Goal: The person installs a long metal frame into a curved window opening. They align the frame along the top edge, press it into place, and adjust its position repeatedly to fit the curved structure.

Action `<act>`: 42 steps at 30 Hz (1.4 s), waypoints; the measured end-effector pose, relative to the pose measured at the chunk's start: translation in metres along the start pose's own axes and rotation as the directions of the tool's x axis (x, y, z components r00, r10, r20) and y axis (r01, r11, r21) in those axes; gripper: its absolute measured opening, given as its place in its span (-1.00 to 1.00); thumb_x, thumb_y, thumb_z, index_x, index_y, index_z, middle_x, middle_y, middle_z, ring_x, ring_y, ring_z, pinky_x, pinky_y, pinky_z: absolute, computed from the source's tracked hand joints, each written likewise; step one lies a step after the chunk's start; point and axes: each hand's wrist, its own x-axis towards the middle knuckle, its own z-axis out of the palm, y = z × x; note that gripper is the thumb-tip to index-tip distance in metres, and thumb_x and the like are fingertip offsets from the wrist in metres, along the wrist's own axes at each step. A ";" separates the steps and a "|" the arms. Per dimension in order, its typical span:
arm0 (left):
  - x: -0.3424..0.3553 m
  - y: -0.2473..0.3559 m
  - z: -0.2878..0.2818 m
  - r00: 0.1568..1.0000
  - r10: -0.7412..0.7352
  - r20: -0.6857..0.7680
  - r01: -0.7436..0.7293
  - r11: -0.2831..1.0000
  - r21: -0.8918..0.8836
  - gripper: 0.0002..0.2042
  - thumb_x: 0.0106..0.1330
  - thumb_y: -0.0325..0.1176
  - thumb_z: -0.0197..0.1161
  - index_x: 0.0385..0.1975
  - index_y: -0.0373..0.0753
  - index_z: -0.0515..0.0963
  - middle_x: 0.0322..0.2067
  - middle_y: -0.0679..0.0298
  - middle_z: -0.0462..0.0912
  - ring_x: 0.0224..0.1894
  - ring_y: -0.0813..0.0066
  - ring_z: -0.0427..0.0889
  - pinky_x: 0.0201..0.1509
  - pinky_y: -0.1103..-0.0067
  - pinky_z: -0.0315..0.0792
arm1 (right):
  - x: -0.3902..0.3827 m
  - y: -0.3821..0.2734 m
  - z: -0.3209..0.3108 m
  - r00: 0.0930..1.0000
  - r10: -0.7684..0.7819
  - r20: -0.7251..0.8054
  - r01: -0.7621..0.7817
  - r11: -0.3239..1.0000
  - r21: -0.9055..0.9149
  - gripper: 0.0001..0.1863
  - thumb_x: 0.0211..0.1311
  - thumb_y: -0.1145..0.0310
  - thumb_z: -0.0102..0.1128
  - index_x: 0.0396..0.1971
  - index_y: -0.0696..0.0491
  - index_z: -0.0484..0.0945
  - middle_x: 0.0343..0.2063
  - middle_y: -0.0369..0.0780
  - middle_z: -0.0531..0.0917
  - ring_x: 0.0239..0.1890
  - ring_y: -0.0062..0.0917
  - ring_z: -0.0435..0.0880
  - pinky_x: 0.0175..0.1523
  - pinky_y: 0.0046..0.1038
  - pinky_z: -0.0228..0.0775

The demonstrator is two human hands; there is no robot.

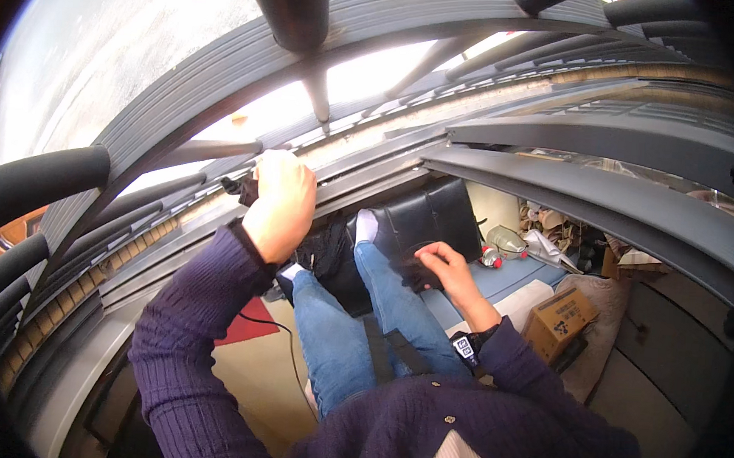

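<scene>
My left hand is closed around a dark bunched cloth at the window's ledge, beside the grey metal track. My right hand is lower and to the right, above my jeans, with fingers curled and a blurry dark thing at them that I cannot make out. My feet in light socks rest against a black padded leather surface, where a dark mesh item lies.
Dark metal grille bars and rails arch around me. At right are a cardboard box, plastic bottles, a blue pad and clutter. A cable crosses a red item at lower left.
</scene>
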 end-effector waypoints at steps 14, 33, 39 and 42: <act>0.113 0.087 -0.032 0.609 0.027 -0.792 -0.563 0.718 -0.409 -0.71 0.23 -0.43 0.18 -0.05 -0.16 0.64 -0.20 0.09 0.54 -0.10 0.12 0.59 -0.04 0.33 0.51 | 0.001 -0.002 -0.001 1.000 -0.023 -0.018 0.022 0.999 -0.044 -0.80 0.40 0.29 0.21 -0.16 0.11 0.61 -0.31 -0.35 0.66 -0.37 -0.73 0.58 -0.42 -0.61 0.47; 0.022 0.025 -0.003 0.926 -0.147 -0.349 -0.030 0.891 -0.453 -0.85 0.10 -0.44 0.22 -0.43 -0.33 0.68 -0.29 -0.06 0.67 -0.20 0.13 0.71 -0.14 0.29 0.60 | 0.005 0.007 -0.005 1.000 -0.003 -0.022 0.001 0.995 -0.098 -0.79 0.38 0.29 0.22 -0.16 0.13 0.61 -0.28 -0.34 0.67 -0.28 -0.72 0.59 -0.32 -0.59 0.51; 0.091 0.068 -0.033 0.745 -0.182 -0.642 -0.444 0.584 -0.680 -0.72 0.19 -0.44 0.14 -0.11 -0.23 0.64 -0.11 0.01 0.61 -0.02 0.01 0.60 0.07 0.28 0.49 | 0.005 0.016 -0.006 0.987 -0.160 0.030 0.163 0.950 -0.266 -0.78 0.36 0.30 0.24 -0.17 0.14 0.63 -0.23 -0.26 0.72 -0.13 -0.62 0.63 0.02 -0.56 0.44; 0.123 0.078 -0.036 0.679 -0.092 -0.729 -0.476 0.701 -0.531 -0.73 0.21 -0.46 0.16 -0.11 -0.20 0.66 -0.17 0.06 0.60 -0.05 0.07 0.59 0.05 0.29 0.48 | 0.004 0.015 -0.008 0.994 -0.108 0.016 0.108 0.957 -0.269 -0.79 0.35 0.30 0.24 -0.18 0.14 0.64 -0.23 -0.27 0.72 -0.13 -0.62 0.63 0.02 -0.55 0.44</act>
